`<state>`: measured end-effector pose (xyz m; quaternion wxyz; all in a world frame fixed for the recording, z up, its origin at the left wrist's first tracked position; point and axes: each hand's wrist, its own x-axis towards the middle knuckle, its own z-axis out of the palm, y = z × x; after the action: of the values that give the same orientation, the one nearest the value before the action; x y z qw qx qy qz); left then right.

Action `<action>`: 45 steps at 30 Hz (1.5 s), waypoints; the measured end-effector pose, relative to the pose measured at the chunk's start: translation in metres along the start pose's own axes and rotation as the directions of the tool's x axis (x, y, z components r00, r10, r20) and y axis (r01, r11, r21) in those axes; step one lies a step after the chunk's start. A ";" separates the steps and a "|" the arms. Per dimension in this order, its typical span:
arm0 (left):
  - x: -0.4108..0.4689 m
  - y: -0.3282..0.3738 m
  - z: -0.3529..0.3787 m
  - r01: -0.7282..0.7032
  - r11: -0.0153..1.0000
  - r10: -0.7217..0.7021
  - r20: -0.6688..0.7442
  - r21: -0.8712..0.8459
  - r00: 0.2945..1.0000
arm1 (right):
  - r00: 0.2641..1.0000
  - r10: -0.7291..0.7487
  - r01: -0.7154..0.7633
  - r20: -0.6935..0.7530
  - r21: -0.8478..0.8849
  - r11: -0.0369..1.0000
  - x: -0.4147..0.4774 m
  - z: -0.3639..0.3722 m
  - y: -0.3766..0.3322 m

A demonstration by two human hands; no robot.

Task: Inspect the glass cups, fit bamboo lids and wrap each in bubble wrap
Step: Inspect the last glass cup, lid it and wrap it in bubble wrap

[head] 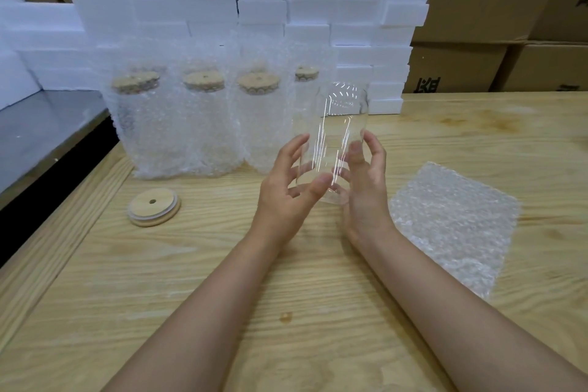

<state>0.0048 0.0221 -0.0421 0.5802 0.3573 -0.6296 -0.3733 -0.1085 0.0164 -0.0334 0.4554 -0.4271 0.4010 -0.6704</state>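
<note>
A clear glass cup is held up above the wooden table, tilted with its mouth away from me. My left hand holds its lower left side with thumb and fingers curved round it. My right hand cups the lower right side, fingers bent against the glass. A loose bamboo lid with a small hole lies flat on the table to the left. A flat sheet of bubble wrap lies on the table to the right.
Several cups with bamboo lids, wrapped in bubble wrap, stand in a row behind my hands. White foam blocks are stacked at the back, cardboard boxes at the right. The table's edge runs along the left.
</note>
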 end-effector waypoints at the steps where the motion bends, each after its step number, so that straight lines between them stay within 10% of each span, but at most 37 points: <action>1: 0.000 0.001 0.000 0.016 1.000 -0.016 -0.009 -0.024 1.000 | 1.000 -0.015 0.015 -0.014 -0.017 1.000 0.000 0.000 0.000; 13: 0.006 -0.008 -0.009 0.207 0.959 -0.214 -0.015 -0.195 0.977 | 0.974 -0.215 0.226 0.076 -0.214 0.950 -0.018 0.012 -0.002; 25: 0.005 -0.010 0.002 0.076 0.997 -0.080 -0.135 -0.030 0.988 | 0.931 -0.363 0.331 -0.049 -0.311 0.891 -0.025 0.015 0.002; 38: 0.001 -0.012 0.002 -0.229 0.958 0.250 -0.114 0.172 0.962 | 0.994 -0.106 0.095 -0.036 -0.224 0.970 -0.012 0.006 0.004; 45: 0.005 -0.012 0.004 0.065 0.995 -0.073 -0.103 -0.082 0.992 | 0.999 0.044 -0.043 -0.003 0.095 0.995 -0.003 0.001 0.004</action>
<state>0.0004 0.0119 -0.0509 0.6130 0.3751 -0.5700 -0.3982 -0.1055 0.0175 -0.0373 0.4885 -0.3944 0.3791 -0.6798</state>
